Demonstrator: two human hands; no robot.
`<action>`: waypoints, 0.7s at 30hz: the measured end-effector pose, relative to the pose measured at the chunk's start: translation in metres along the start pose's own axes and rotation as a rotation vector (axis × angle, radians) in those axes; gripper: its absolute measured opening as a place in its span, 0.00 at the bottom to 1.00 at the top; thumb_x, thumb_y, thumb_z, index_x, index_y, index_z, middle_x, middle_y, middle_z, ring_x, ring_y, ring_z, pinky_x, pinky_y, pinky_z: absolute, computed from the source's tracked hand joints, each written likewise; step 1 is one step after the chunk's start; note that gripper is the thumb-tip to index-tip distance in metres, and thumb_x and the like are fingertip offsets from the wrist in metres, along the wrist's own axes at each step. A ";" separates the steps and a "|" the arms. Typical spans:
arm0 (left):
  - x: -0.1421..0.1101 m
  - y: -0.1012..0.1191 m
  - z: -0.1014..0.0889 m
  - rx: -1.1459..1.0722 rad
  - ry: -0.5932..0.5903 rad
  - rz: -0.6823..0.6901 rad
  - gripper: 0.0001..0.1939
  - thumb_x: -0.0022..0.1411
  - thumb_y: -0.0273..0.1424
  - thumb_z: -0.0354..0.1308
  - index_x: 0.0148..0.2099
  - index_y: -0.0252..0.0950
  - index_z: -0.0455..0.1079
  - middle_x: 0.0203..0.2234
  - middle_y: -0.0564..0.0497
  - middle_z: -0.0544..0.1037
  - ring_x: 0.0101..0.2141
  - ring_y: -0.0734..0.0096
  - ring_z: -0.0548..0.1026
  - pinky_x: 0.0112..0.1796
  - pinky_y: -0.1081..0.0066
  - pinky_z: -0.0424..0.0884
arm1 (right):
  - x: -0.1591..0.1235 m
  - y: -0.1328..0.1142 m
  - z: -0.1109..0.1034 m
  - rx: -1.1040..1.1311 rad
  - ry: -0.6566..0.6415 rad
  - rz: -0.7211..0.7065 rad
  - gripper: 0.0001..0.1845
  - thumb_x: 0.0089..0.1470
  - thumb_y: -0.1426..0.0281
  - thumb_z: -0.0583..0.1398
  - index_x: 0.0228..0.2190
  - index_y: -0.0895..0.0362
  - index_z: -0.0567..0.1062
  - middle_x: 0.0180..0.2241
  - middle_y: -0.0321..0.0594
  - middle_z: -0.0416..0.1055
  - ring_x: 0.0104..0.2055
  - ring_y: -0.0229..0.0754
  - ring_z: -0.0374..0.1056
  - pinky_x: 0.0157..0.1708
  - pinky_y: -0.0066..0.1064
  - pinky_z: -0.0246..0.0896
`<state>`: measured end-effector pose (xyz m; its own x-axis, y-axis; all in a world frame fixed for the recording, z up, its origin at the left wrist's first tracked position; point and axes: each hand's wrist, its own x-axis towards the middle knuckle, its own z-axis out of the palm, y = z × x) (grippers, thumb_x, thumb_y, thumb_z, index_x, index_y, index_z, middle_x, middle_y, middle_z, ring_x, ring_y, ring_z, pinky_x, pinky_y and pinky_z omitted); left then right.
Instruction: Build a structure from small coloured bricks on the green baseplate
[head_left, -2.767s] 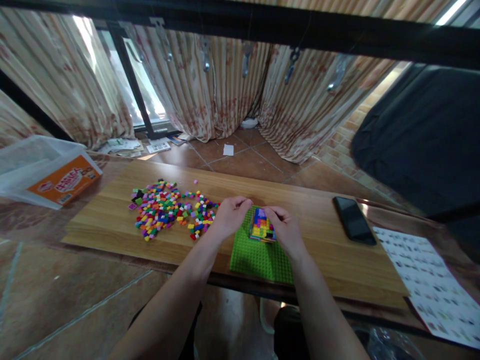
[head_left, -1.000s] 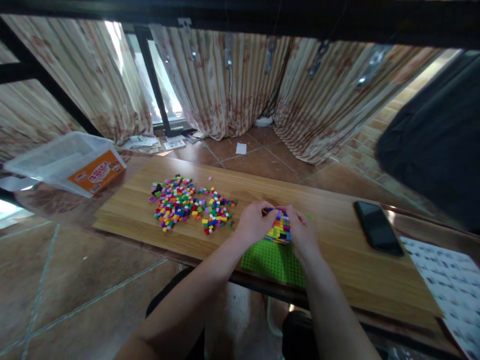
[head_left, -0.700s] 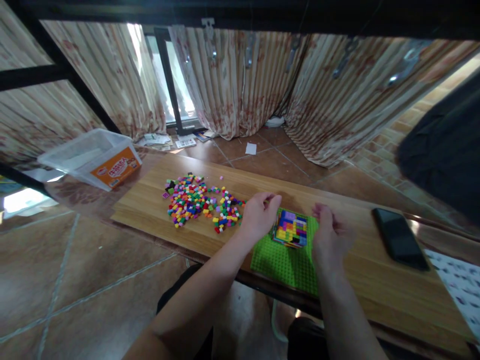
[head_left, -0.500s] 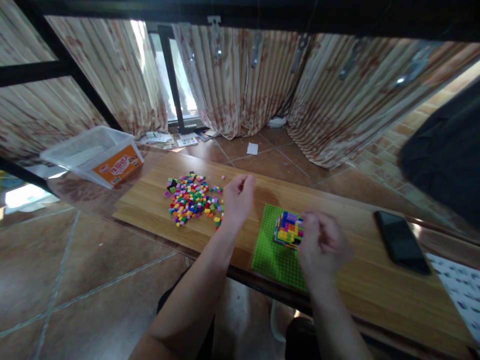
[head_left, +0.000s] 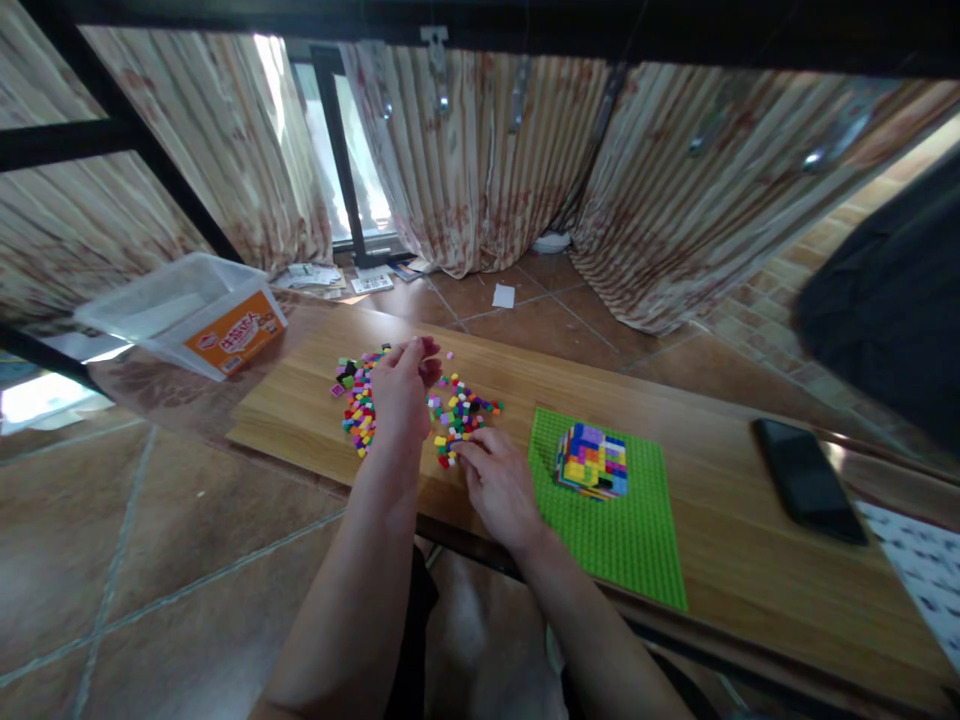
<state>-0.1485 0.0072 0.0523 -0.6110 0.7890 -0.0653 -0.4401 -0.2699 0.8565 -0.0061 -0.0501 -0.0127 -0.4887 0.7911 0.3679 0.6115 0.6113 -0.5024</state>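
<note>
Small multicoloured building bricks (head_left: 361, 408) lie in a loose pile on the left half of the wooden table. Above the pile, my left hand (head_left: 402, 388) is turned with its fingers curled inward; whatever they hold, if anything, is hidden. At the near right edge of the scattered bricks, my right hand (head_left: 501, 485) reaches down with fingers stretched out, touching or almost touching them. To its right, a green baseplate (head_left: 622, 545) bears a compact block built of coloured bricks (head_left: 591, 460), which neither hand touches.
A black phone (head_left: 808, 480) lies toward the table's right end. A clear plastic bin (head_left: 176, 310) with an orange label stands beyond the left end. Patterned curtains (head_left: 480, 170) hang behind the wooden table (head_left: 720, 500), and papers (head_left: 373, 280) lie on the floor.
My right hand has left the brick block and moved left to the scattered bricks. My left hand has moved left over the pile. Some bricks now lie spread further right.
</note>
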 end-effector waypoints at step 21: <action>0.010 0.021 -0.021 0.017 0.027 -0.046 0.08 0.48 0.34 0.63 0.29 0.34 0.72 0.26 0.53 0.76 0.21 0.82 0.68 0.26 0.78 0.66 | 0.020 -0.007 -0.007 0.093 0.251 0.107 0.11 0.63 0.70 0.54 0.40 0.55 0.78 0.38 0.44 0.75 0.42 0.46 0.69 0.44 0.39 0.65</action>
<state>-0.1776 -0.0017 0.0592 -0.6081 0.7850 -0.1187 -0.4574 -0.2241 0.8606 -0.0152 -0.0385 0.0035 -0.2484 0.8384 0.4852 0.5855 0.5290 -0.6143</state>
